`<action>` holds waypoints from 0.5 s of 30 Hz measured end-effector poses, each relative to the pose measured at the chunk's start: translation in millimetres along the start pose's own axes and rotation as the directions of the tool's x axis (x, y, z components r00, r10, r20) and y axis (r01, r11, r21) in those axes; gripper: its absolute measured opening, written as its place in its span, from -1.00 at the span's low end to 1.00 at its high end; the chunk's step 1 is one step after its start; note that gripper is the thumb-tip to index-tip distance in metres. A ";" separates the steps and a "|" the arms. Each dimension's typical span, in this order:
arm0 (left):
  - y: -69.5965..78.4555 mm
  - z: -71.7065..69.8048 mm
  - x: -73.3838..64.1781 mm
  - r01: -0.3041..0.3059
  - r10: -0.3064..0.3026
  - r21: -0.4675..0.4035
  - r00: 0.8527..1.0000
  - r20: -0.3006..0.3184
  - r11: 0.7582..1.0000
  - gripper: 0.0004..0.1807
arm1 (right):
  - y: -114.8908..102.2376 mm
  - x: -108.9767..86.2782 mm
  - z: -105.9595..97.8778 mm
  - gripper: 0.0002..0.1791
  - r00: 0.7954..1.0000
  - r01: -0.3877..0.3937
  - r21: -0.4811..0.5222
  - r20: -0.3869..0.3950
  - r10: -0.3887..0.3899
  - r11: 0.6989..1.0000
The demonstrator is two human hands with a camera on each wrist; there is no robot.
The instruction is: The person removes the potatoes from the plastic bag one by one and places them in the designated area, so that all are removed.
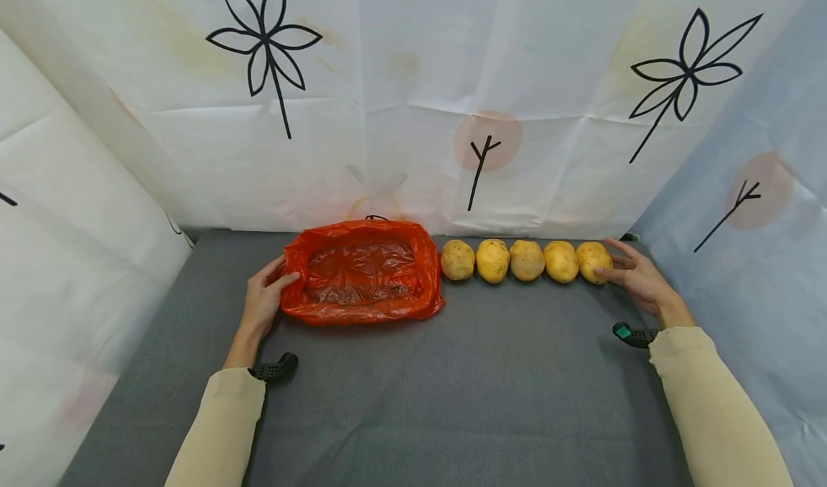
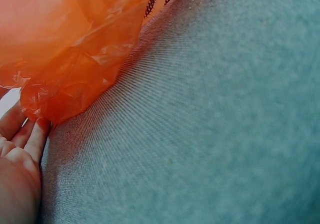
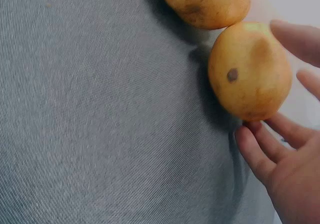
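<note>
A red plastic bag (image 1: pixel 362 314) lies with its mouth spread wide at the back left of the grey table. My left hand (image 1: pixel 261 300) is at the bag's left edge, thumb over the rim and other fingers along the outside; in the left wrist view the fingertips touch the orange-looking bag (image 2: pixel 75 83). Several yellow potatoes (image 1: pixel 494 261) stand in a row to the right of the bag. My right hand (image 1: pixel 639 279) is at the rightmost potato (image 1: pixel 591 261), fingers spread around its side. In the right wrist view, that potato (image 3: pixel 250 73) sits beside its neighbour (image 3: pixel 205 3).
A white fabric backdrop (image 1: pixel 413 56) with drawn plants rises behind the row. Fabric side walls stand at the left (image 1: pixel 64 257) and right (image 1: pixel 762 207). The grey tablecloth (image 1: pixel 452 401) spreads between both forearms.
</note>
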State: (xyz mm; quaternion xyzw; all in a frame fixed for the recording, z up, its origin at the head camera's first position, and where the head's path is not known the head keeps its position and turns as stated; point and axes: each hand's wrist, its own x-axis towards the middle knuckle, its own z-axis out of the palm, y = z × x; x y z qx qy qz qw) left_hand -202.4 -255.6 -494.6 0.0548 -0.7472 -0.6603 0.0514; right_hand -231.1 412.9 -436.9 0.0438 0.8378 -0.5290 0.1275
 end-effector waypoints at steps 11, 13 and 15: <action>3.0 -0.2 2.9 -0.026 0.025 -0.043 0.999 -0.034 0.999 -0.34 | -33.7 -24.2 29.4 -0.16 0.944 0.129 -0.371 -0.240 -0.229 0.920; 10.8 -1.5 2.5 -0.074 0.074 0.016 0.997 -0.021 0.997 -0.33 | -43.8 -27.4 42.2 -0.19 0.919 0.181 -0.450 -0.239 -0.313 0.874; 23.6 -2.7 2.3 -0.142 0.141 0.162 0.990 0.014 0.977 -0.30 | -54.2 -29.7 55.7 -0.22 0.889 0.239 -0.514 -0.226 -0.398 0.824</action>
